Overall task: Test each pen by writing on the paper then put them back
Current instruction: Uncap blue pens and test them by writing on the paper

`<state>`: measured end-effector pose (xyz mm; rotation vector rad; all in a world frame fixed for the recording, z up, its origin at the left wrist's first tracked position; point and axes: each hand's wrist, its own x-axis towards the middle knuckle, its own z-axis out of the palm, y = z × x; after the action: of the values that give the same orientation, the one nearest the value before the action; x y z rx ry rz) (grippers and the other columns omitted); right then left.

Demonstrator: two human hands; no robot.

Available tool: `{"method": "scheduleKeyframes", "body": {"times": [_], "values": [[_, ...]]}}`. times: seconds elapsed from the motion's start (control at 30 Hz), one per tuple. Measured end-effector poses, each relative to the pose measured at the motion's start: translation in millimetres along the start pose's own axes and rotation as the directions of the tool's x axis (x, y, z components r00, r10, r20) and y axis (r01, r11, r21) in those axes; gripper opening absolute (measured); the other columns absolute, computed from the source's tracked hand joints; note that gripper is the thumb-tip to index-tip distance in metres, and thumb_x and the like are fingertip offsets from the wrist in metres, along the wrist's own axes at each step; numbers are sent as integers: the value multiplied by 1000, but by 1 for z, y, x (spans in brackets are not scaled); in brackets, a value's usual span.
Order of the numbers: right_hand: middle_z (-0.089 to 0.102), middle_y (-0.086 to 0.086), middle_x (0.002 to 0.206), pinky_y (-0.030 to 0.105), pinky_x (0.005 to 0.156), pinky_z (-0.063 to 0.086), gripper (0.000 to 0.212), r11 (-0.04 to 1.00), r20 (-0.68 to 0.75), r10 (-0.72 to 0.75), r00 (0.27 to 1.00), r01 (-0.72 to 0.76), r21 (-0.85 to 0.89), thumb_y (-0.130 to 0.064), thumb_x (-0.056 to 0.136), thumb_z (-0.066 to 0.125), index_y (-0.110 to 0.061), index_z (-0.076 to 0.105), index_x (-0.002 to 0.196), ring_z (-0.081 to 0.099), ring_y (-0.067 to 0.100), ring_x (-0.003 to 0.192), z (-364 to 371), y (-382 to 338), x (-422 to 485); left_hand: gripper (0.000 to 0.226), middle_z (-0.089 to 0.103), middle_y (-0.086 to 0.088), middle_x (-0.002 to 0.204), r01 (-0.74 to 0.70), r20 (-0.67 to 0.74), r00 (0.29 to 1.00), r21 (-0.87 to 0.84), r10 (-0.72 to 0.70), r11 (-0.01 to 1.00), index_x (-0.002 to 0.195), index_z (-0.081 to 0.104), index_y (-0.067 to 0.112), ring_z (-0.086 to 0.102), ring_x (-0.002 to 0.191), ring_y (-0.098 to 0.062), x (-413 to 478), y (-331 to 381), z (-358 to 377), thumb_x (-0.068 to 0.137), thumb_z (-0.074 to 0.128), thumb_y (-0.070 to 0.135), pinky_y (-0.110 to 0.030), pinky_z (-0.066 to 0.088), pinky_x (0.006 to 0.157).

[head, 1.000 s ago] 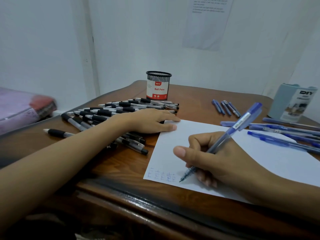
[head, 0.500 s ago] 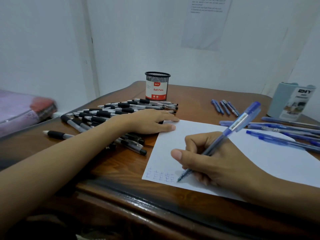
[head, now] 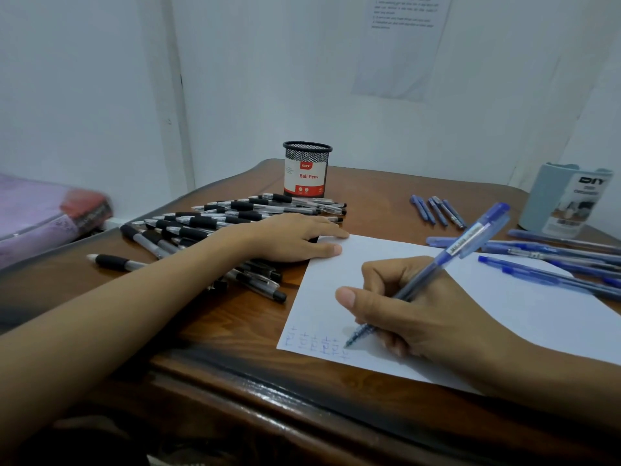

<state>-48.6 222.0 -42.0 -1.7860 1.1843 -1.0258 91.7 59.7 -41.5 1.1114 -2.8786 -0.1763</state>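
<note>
A white sheet of paper [head: 504,307] lies on the wooden desk [head: 235,327]. My right hand [head: 413,314] grips a blue pen [head: 470,240], whose tip touches the sheet's near left corner beside a row of small blue marks [head: 312,343]. My left hand [head: 292,237] rests flat, fingers straight, on the paper's far left corner and over a heap of black pens [head: 215,227]. Several blue pens [head: 554,260] lie across the paper's right side, and a few more blue pens [head: 437,210] lie farther back.
A black mesh cup labelled Ball Pens [head: 306,169] stands behind the black pens. A pale blue organiser [head: 564,200] stands at the far right. One black pen [head: 114,262] lies apart on the left. A pink bundle [head: 43,213] sits beyond the desk's left edge.
The pen tip has shifted slightly right along the row of marks, and one more small mark shows on the paper. My left hand has stayed in place.
</note>
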Motion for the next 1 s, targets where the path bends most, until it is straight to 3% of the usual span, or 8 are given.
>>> {"method": "scheduleKeyframes", "body": {"times": [0.37,0.6,0.73,0.8,0.87,0.93,1.0], "values": [[46,-1,40,11,41,37,35,998,-38,-54,998,53,-28,-27,78,62,-13,50,48,43,3,37,-1,4,1,47,24,9,153,-2,1,1000,0,2,1000,143,30,33,20,141,-10,-1,1,0,97,33,43,-29,13,113],[47,-2,40,11,39,35,33,999,-52,-37,998,36,-11,-38,69,62,-13,50,51,41,3,36,2,1,0,47,24,9,153,-13,-12,1000,12,13,1000,143,30,33,19,141,-11,-1,-1,1,97,33,43,-30,13,114],[46,-6,43,10,36,30,49,989,-103,131,986,-123,88,-62,59,43,-18,51,40,37,1,33,-3,-3,4,46,29,9,151,-32,-32,999,-16,32,999,141,34,33,25,139,-11,-1,-5,3,96,34,43,-36,19,116],[41,-4,44,12,38,29,56,986,-104,148,984,-138,93,-69,57,38,-18,45,35,34,3,35,-8,-3,8,47,27,9,152,-31,-32,999,-10,31,999,141,34,34,26,139,-12,1,-6,5,96,33,46,-39,20,116],[39,-4,43,13,39,30,45,990,-122,122,985,-112,88,-62,64,44,-22,51,44,32,4,36,-12,-4,9,48,24,9,153,-16,-28,999,2,16,1000,142,31,34,24,140,-12,2,-5,5,96,32,47,-39,19,116],[39,-5,41,13,38,32,28,989,-134,101,986,-85,120,-52,69,51,-27,59,76,32,4,34,-14,-5,10,48,25,9,153,-6,-34,999,0,6,1000,143,30,35,24,139,-12,2,-4,5,96,32,47,-38,19,116],[38,-3,41,12,35,31,39,981,-114,101,988,-80,179,-48,73,50,-20,56,98,31,4,31,-17,-4,11,49,24,10,153,-12,-38,999,2,13,1000,143,29,35,23,140,-11,2,-3,5,96,32,47,-38,19,116]]}}
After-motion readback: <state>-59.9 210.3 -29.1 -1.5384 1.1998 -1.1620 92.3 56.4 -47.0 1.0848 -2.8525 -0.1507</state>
